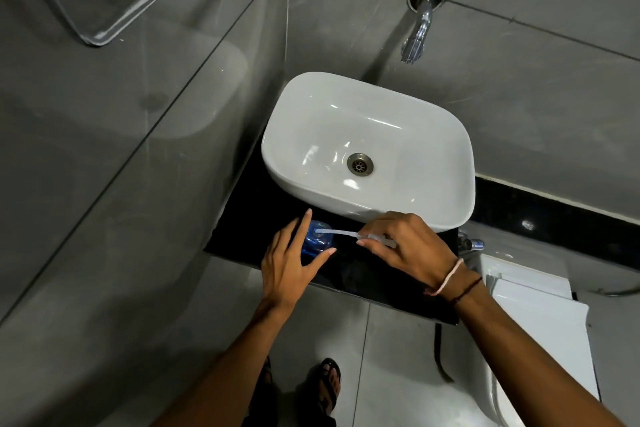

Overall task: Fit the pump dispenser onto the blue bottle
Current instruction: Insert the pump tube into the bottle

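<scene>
A blue bottle [317, 241] stands upright on the black counter [242, 218], just in front of the basin. My left hand [289, 262] cups the bottle, index finger behind it and thumb in front. My right hand [401, 246] holds the pump dispenser [375, 237] by its head, tilted almost flat. The pump's clear dip tube [337, 231] points left, and its tip sits inside the bottle's open mouth. The pump head is mostly hidden under my fingers.
A white basin [446, 163] sits on the counter, with a chrome tap [417, 31] on the tiled wall above it. A white toilet cistern [540, 319] stands to the right. A glass panel closes the left side. My sandalled feet show below.
</scene>
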A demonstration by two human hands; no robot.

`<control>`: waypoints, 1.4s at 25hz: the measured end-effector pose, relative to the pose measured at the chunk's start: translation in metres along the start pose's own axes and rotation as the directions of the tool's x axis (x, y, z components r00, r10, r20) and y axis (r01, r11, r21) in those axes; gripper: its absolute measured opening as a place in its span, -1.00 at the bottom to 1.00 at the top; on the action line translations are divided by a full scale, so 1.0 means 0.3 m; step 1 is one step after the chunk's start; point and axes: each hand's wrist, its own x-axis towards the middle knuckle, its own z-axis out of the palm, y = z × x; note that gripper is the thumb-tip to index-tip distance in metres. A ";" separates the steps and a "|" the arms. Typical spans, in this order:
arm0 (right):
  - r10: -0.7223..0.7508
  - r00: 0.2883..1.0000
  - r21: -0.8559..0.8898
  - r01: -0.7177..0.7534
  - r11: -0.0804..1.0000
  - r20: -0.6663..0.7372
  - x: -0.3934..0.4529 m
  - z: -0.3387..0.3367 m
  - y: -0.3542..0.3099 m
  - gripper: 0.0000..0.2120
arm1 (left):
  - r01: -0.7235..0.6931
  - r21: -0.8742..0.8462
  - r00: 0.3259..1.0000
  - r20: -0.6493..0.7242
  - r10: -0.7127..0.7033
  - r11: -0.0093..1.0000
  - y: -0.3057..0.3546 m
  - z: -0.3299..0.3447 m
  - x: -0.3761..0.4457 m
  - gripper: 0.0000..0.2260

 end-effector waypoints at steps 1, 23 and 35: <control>-0.019 0.998 -0.076 0.024 0.997 0.060 0.019 -0.012 -0.016 -0.78 | -0.007 0.012 1.000 0.000 0.007 1.000 -0.006 0.001 0.001 -0.27; 0.126 0.987 0.435 -0.158 0.886 0.102 0.183 0.129 -0.030 -0.28 | -0.158 0.288 0.978 -0.088 0.191 0.944 -0.040 -0.007 0.014 -0.29; 0.326 0.930 0.649 -0.145 0.747 -0.167 0.132 0.304 -0.035 -0.20 | -0.431 0.293 0.901 0.091 0.424 0.853 -0.147 -0.055 0.093 -0.42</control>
